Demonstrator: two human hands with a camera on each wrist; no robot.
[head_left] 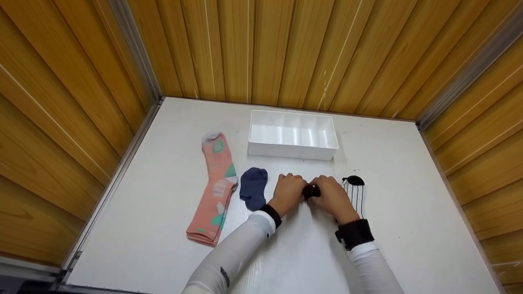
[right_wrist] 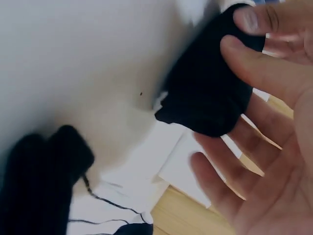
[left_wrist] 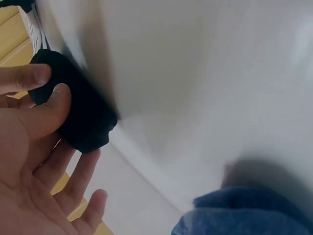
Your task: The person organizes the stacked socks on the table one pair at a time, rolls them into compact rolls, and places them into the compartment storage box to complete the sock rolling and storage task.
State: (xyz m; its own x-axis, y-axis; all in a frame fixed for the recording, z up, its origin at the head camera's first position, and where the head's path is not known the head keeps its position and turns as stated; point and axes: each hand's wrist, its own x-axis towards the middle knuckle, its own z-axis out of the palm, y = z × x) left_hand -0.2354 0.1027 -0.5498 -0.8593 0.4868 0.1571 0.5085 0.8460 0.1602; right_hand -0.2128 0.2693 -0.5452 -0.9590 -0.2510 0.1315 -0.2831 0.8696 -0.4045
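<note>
A small folded black sock [head_left: 311,191] is held between both hands, just above the white table. My left hand [head_left: 289,190] pinches it from the left, thumb on its near face, as the left wrist view shows with the black sock [left_wrist: 80,107] up close. My right hand [head_left: 331,196] grips its other end, thumb across the black sock [right_wrist: 210,73] in the right wrist view. A dark blue sock [head_left: 253,185] lies left of my left hand. Beside my right hand is a white sock with black stripes and a black end [head_left: 354,194], partly hidden by that hand.
A white box with dividers [head_left: 292,151] stands behind the hands. At the left lies a long pink sock with green and white patches [head_left: 216,188]. Wood-patterned walls [head_left: 269,49] enclose the white table [head_left: 408,175] at the back and sides.
</note>
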